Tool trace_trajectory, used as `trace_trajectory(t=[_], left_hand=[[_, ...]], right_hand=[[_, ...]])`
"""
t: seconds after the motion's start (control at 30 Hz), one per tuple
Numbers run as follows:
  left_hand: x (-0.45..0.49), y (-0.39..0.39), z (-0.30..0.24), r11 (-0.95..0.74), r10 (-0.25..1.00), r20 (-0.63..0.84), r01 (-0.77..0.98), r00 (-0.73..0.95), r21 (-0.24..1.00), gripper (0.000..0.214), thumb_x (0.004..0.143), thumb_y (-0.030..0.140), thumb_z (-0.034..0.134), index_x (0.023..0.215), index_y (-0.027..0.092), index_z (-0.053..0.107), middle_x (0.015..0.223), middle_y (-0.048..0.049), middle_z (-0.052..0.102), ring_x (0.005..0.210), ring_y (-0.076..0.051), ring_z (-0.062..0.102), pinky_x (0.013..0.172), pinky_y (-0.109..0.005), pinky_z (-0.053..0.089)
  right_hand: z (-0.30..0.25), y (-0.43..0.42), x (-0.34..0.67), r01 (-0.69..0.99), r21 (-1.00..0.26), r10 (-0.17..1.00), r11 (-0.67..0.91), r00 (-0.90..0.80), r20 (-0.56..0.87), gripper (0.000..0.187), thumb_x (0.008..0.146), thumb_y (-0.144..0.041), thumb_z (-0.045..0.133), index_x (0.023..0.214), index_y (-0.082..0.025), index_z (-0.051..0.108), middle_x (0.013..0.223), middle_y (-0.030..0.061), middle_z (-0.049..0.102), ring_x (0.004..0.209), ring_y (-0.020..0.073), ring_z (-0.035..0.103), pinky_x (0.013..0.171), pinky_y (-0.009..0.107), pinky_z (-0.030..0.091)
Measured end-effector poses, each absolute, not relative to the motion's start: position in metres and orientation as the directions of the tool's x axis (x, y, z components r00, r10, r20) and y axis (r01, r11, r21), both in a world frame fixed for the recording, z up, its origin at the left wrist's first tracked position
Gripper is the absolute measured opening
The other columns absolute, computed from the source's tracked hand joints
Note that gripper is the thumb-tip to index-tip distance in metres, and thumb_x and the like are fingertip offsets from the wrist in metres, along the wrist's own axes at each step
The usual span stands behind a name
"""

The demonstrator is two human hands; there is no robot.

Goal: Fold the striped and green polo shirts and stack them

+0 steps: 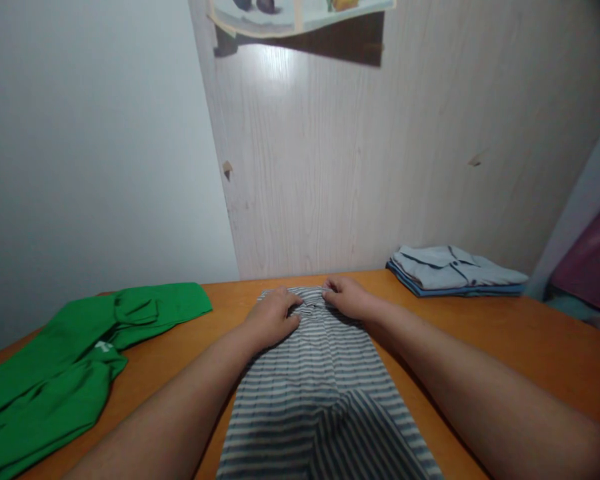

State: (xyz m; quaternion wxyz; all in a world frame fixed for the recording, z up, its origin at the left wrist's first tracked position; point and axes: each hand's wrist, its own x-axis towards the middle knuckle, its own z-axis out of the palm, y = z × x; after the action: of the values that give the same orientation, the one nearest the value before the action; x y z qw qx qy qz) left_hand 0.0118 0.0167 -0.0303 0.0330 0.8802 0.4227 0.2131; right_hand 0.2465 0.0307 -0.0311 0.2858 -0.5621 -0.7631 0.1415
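A grey-and-white striped shirt (300, 373) lies lengthwise in front of me, folded narrow, its collar end toward the wall. My left hand (275, 317) rests on the left side of that far end, thumb and forefinger apart on the cloth. At the right corner of the collar end, my right hand (347, 298) has its fingertips pinched together on the fabric. Nearer to me, a part of the shirt with slanting stripes is folded over the body. The shirt's near end runs out of the picture.
A green garment (55, 360) with a small white mark spreads over the left of the orange table (480, 333). Folded shirts (455, 270) in light grey and blue are stacked at the back right. A wall with a taped picture (305, 17) stands behind the table.
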Motion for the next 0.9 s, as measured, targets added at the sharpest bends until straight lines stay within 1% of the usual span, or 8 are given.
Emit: trace_trajectory(t=[0.17,0.33,0.43,0.53,0.6,0.7,0.8,0.9], left_hand=[[0.018,0.015,-0.037,-0.576,0.782,0.349,0.813,0.516,0.087,0.024,0.092,0.032,0.054,0.107,0.025,0.072,0.105,-0.0089,0.066,0.099,-0.026,0.06,0.081,-0.036,0.045],[0.023,0.014,-0.033,-0.534,0.788,0.375,0.846,0.489,0.019,0.026,0.097,0.03,0.047,0.092,0.022,0.07,0.1,-0.0104,0.064,0.096,-0.026,0.059,0.078,-0.035,0.043],[0.02,0.016,-0.032,-0.541,0.766,0.436,0.84,0.473,0.04,0.024,0.096,0.026,0.045,0.092,0.019,0.067,0.1,-0.0116,0.064,0.095,-0.026,0.058,0.082,-0.037,0.043],[0.016,0.019,-0.035,-0.567,0.76,0.432,0.82,0.486,0.075,0.021,0.095,0.025,0.046,0.094,0.02,0.066,0.098,-0.0102,0.064,0.093,-0.025,0.059,0.08,-0.036,0.044],[0.014,0.02,-0.036,-0.597,0.749,0.413,0.798,0.518,0.083,0.016,0.091,0.023,0.05,0.095,0.02,0.065,0.098,-0.009,0.065,0.094,-0.024,0.059,0.081,-0.035,0.044],[0.013,0.021,-0.038,-0.618,0.744,0.394,0.779,0.539,0.103,0.015,0.085,0.021,0.055,0.096,0.021,0.065,0.1,-0.0081,0.065,0.096,-0.024,0.059,0.083,-0.035,0.044],[0.012,0.022,-0.038,-0.62,0.754,0.384,0.771,0.534,0.146,0.017,0.082,0.02,0.055,0.096,0.021,0.065,0.099,-0.0075,0.066,0.096,-0.024,0.06,0.083,-0.035,0.044],[0.009,0.024,-0.038,-0.622,0.764,0.372,0.755,0.527,0.207,0.022,0.077,0.018,0.057,0.098,0.022,0.064,0.099,-0.0065,0.066,0.095,-0.024,0.06,0.082,-0.035,0.045]], right_hand=[[-0.036,0.034,0.246,0.759,-0.53,0.918,0.379,-0.239,0.315,0.015,0.093,-0.025,0.052,0.086,-0.017,0.062,0.08,0.0016,0.065,0.075,0.0152,0.056,0.064,0.023,0.036],[-0.037,0.037,0.247,0.764,-0.515,0.912,0.39,-0.243,0.33,0.017,0.094,-0.025,0.05,0.085,-0.017,0.063,0.082,0.0019,0.066,0.078,0.0156,0.057,0.067,0.023,0.038],[-0.035,0.036,0.247,0.782,-0.484,0.911,0.392,-0.256,0.324,0.019,0.095,-0.025,0.048,0.084,-0.017,0.062,0.083,0.0024,0.066,0.079,0.0157,0.057,0.068,0.023,0.037],[-0.033,0.032,0.248,0.812,-0.436,0.909,0.389,-0.261,0.325,0.017,0.094,-0.025,0.048,0.089,-0.018,0.063,0.085,0.0033,0.067,0.08,0.0168,0.057,0.068,0.024,0.037],[-0.03,0.028,0.247,0.827,-0.395,0.898,0.4,-0.269,0.347,0.013,0.09,-0.02,0.05,0.095,-0.019,0.062,0.089,0.0034,0.067,0.081,0.0172,0.057,0.068,0.024,0.036],[-0.025,0.019,0.244,0.82,-0.327,0.863,0.47,-0.349,0.366,0.024,0.081,-0.01,0.051,0.1,-0.02,0.061,0.099,0.0036,0.067,0.088,0.0173,0.058,0.07,0.024,0.036],[-0.021,0.01,0.238,0.805,-0.254,0.831,0.536,-0.451,0.325,0.03,0.08,-0.017,0.057,0.11,-0.021,0.061,0.107,0.0048,0.068,0.091,0.019,0.059,0.073,0.026,0.038],[-0.019,0.003,0.23,0.813,-0.135,0.804,0.567,-0.509,0.309,0.038,0.084,-0.027,0.062,0.121,-0.021,0.059,0.118,0.0084,0.068,0.102,0.0235,0.061,0.081,0.03,0.039]])
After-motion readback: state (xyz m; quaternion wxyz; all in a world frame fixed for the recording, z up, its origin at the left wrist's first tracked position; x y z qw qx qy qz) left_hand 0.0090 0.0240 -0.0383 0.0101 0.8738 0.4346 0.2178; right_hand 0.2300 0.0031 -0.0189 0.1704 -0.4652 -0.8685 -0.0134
